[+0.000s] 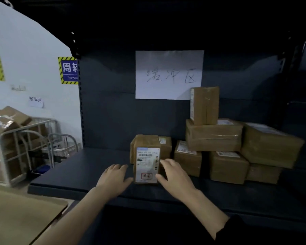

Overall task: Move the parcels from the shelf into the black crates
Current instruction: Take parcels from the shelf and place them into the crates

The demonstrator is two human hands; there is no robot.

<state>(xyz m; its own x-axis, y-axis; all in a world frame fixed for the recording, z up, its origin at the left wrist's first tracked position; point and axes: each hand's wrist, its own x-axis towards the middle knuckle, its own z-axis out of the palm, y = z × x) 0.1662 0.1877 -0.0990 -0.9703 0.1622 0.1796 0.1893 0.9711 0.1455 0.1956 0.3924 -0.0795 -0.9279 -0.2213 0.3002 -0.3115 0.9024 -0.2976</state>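
Observation:
A small brown parcel (146,161) with a white shipping label stands upright near the front of the dark shelf (74,172). My left hand (116,175) presses against its left side and my right hand (173,173) against its right side, so both hands clasp it. Right behind it sits another brown parcel (166,145). To the right, several more taped brown parcels (214,135) are stacked, the topmost one (204,105) standing upright. No black crate is in view.
A white paper sign (169,74) with handwriting hangs on the shelf's back panel. At the left, metal cage trolleys (16,138) hold cardboard boxes. A flat cardboard sheet (19,218) lies at the lower left. The shelf upright (79,103) borders the left side.

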